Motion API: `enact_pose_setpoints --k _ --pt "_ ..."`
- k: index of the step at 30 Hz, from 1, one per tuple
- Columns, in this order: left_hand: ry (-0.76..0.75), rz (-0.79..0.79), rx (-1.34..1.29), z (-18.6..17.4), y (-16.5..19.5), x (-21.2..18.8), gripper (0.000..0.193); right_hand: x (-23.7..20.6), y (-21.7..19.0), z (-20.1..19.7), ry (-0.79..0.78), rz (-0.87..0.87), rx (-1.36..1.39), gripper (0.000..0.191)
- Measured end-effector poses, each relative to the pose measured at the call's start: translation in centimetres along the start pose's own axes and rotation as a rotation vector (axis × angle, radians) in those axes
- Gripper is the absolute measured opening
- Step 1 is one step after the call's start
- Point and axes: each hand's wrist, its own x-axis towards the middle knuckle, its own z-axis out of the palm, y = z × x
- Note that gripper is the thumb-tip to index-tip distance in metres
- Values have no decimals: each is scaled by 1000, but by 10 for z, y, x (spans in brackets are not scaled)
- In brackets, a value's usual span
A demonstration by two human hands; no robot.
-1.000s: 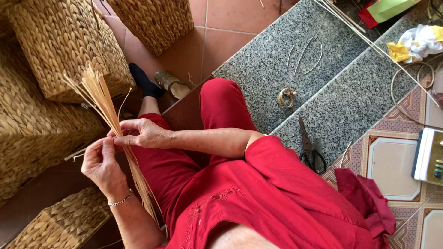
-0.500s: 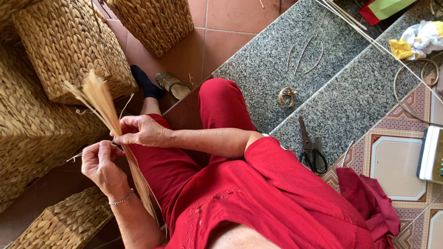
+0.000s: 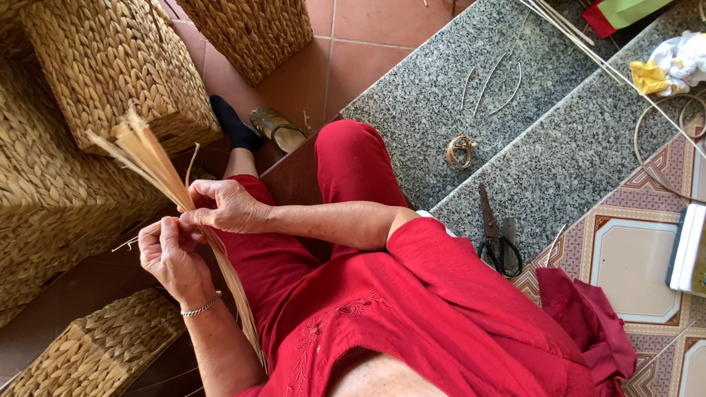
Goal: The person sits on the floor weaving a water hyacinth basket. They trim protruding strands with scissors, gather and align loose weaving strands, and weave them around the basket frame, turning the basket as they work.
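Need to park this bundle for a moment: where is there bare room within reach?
Free: the grey granite step between the red-trousered knee and the small coiled strip, and the terracotta floor tiles above it. Crowded: the woven straw baskets ringing both hands, and the black-handled scissors on the lower step.

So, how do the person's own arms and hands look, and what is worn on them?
Both hands are bare, with no gloves or rings that I can see. The left hand has a thin silver bracelet at the wrist. The right hand has a bare forearm; a short red sleeve covers the upper arm.
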Motion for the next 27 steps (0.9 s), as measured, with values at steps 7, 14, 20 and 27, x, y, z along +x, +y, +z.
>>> enact_pose_setpoints --k 7,14,20,27 --pt "-16 108 432 8 26 -25 21 12 20 -9 62 -114 -187 20" --pt "-240 782 1149 37 68 -21 43 9 26 -9 2 -173 -107 28" --pt "-214 425 1099 11 64 -20 29 10 29 -8 -13 -178 -99 30" --pt "-171 669 1188 -9 60 -11 14 9 29 -8 -37 -183 -153 28"
